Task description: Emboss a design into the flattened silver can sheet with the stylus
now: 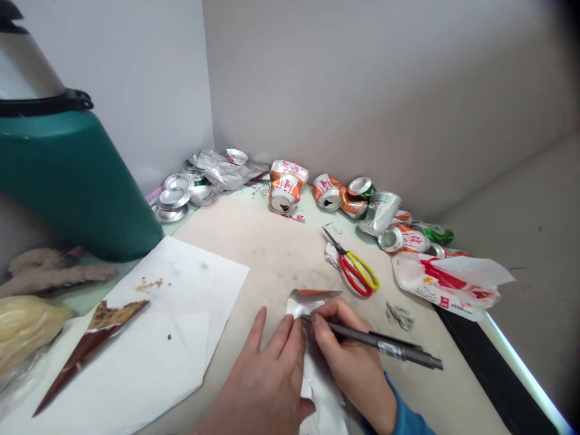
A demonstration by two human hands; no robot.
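Note:
A strip of silvery can metal (319, 389) lies on the table below my hands, its far end curled up with an orange printed side showing. My left hand (267, 377) is open, fingers spread and pressing flat along the strip's left side. A dark grey pen (392, 345) is gripped in my right hand (351, 359), tilted, with its tip at the metal beside my left fingertips. The exact contact of the tip is partly hidden by the fingers. Just beyond my right hand rest scissors (360, 275) with one red and one yellow handle, blades pointing away.
Several crushed cans (287, 187) line the wall. Can ends (174, 197) and flattened metal sheets (224, 171) pile up at back left. A green bottle (77, 181) stands left, near white paper (181, 338) bearing a brown cone-shaped wrapper (90, 344). A red-white packet (448, 284) lies right.

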